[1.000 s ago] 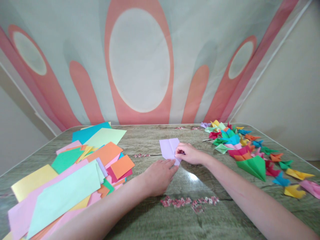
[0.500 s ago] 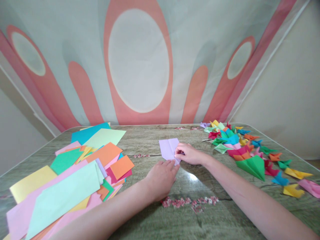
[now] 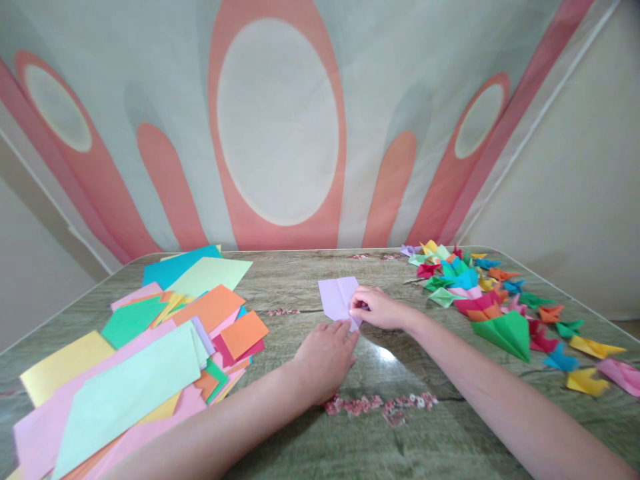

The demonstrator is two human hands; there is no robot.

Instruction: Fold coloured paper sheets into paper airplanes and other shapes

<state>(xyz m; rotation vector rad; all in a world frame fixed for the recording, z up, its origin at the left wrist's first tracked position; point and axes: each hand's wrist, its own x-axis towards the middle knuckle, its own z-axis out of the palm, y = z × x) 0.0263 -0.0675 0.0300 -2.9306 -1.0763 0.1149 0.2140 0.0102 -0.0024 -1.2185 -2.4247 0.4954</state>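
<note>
A small sheet of lavender paper (image 3: 336, 295) lies on the table in front of me, with a crease down its middle and its near corners angled in. My right hand (image 3: 377, 308) pinches the paper's right edge between thumb and curled fingers. From the near side, my left hand (image 3: 327, 353) lies with its fingers stretched flat, the tips on the paper's near end. Part of that end is hidden under the fingers.
Loose coloured paper sheets (image 3: 130, 387) overlap in a heap on the left. Many folded paper pieces (image 3: 465, 277) spread along the right side, a large green one (image 3: 505, 333) among them. The wood-patterned table (image 3: 280, 433) ends at a patterned backdrop (image 3: 180, 167).
Hardly anything differs. My left hand has shifted very slightly; the lavender paper and my right hand are in almost the same place.
</note>
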